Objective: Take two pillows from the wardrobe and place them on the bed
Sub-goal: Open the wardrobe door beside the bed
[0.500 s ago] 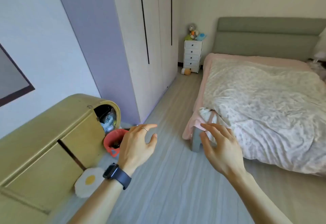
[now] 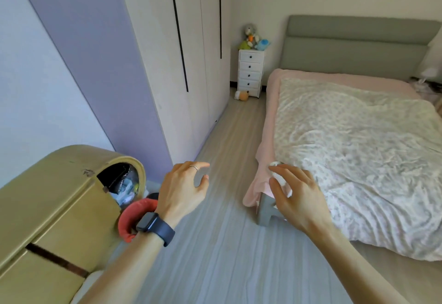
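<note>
Both hands hung empty over the pale wood-look floor [image 2: 215, 244], fingers loosely spread: the left hand [image 2: 181, 189] wearing a dark wristwatch [image 2: 154, 228], the right hand [image 2: 296, 198] before the floral-quilted bed [image 2: 358, 148]. The tall white wardrobe [image 2: 191, 64] stood shut; no pillows showed.

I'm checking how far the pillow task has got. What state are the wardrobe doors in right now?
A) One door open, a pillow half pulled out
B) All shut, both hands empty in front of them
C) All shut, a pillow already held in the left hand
B: the wardrobe doors sit flush and closed, while the left hand and right hand hover open and empty above the floor, with no pillow in sight.
</note>
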The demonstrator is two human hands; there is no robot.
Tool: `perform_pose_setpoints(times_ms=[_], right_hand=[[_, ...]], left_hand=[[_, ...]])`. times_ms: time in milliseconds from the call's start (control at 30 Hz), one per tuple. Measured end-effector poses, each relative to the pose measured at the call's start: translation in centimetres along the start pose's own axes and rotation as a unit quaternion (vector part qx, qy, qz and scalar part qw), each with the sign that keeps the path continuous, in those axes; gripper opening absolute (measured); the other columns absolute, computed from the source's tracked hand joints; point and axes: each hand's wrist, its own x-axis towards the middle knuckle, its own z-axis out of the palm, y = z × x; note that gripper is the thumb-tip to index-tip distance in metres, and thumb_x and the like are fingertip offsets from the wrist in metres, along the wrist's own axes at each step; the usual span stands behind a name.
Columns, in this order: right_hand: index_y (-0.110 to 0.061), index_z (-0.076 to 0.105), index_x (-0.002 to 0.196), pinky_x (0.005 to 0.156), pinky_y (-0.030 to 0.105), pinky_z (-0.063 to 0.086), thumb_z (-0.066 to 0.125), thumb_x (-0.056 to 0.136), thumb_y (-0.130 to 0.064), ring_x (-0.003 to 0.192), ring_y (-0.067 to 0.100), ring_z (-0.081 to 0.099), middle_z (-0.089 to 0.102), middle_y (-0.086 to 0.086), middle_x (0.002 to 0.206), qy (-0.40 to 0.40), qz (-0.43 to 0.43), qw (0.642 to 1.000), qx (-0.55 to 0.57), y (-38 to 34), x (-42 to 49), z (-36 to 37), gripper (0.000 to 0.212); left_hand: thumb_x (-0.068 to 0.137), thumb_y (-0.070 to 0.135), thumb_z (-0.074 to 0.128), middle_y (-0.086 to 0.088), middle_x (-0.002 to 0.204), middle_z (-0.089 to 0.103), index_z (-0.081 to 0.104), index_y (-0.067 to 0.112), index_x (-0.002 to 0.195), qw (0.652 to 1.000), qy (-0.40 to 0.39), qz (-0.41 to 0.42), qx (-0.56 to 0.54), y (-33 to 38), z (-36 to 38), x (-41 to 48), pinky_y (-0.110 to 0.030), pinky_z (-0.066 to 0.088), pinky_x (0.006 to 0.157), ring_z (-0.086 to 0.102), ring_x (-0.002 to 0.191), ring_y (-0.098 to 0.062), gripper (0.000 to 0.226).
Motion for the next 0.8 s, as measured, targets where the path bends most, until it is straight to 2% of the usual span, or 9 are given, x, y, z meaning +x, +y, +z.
perform_pose_setpoints(times_ms=[67, 267, 467, 567, 800], right_hand=[[-0.034, 0.066, 0.124, 0.092, 0.036, 0.049, 0.06, 0.094, -0.032, 0.12, 0.019, 0.051, 0.062, -0.014, 0.131, -0.001, 0.002, 1.0, -0.005, -0.2, 3.9, 1.0, 0.03], [-0.035, 0.065, 0.125, 0.092, 0.029, 0.045, 0.059, 0.095, -0.034, 0.124, 0.016, 0.05, 0.063, -0.015, 0.13, 0.014, -0.003, 1.0, 0.02, 0.0, 14.3, 4.1, 0.031], [-0.033, 0.064, 0.127, 0.095, 0.03, 0.044, 0.057, 0.096, -0.033, 0.125, 0.018, 0.049, 0.063, -0.014, 0.13, 0.006, -0.002, 0.999, 0.038, 3.3, 26.3, 9.2, 0.032], [-0.033, 0.063, 0.127, 0.096, 0.029, 0.043, 0.055, 0.097, -0.034, 0.127, 0.019, 0.049, 0.063, -0.013, 0.131, -0.003, 0.005, 0.999, 0.053, 5.2, 33.5, 11.8, 0.032], [-0.032, 0.063, 0.126, 0.094, 0.028, 0.042, 0.056, 0.097, -0.034, 0.125, 0.021, 0.05, 0.063, -0.011, 0.129, -0.02, -0.014, 0.997, 0.078, 7.4, 49.4, 16.4, 0.03]], left_hand=[[0.089, 0.03, 0.061, 0.006, 0.114, 0.071, 0.067, 0.029, 0.118, 1.0, 0.003, -0.002, 0.004, -1.1, 0.3, 4.2, -0.035, 0.049, 0.084, 0.06, 0.107, -0.024, 0.029], [0.092, 0.033, 0.056, 0.006, 0.122, 0.067, 0.062, 0.031, 0.124, 0.999, -0.028, -0.013, 0.008, -3.8, 3.0, 14.7, -0.036, 0.047, 0.088, 0.056, 0.114, -0.024, 0.033], [0.093, 0.034, 0.054, 0.007, 0.125, 0.065, 0.061, 0.032, 0.126, 0.999, -0.043, -0.008, 0.023, -5.8, 8.3, 26.1, -0.036, 0.047, 0.088, 0.055, 0.116, -0.024, 0.034], [0.092, 0.033, 0.056, 0.007, 0.125, 0.065, 0.062, 0.031, 0.125, 0.999, -0.033, 0.002, 0.036, -6.5, 10.7, 33.1, -0.035, 0.047, 0.087, 0.056, 0.115, -0.025, 0.034], [0.093, 0.031, 0.056, 0.007, 0.129, 0.064, 0.063, 0.029, 0.125, 0.998, 0.005, -0.049, 0.027, -8.6, 14.0, 48.1, -0.037, 0.048, 0.089, 0.055, 0.118, -0.023, 0.033]])
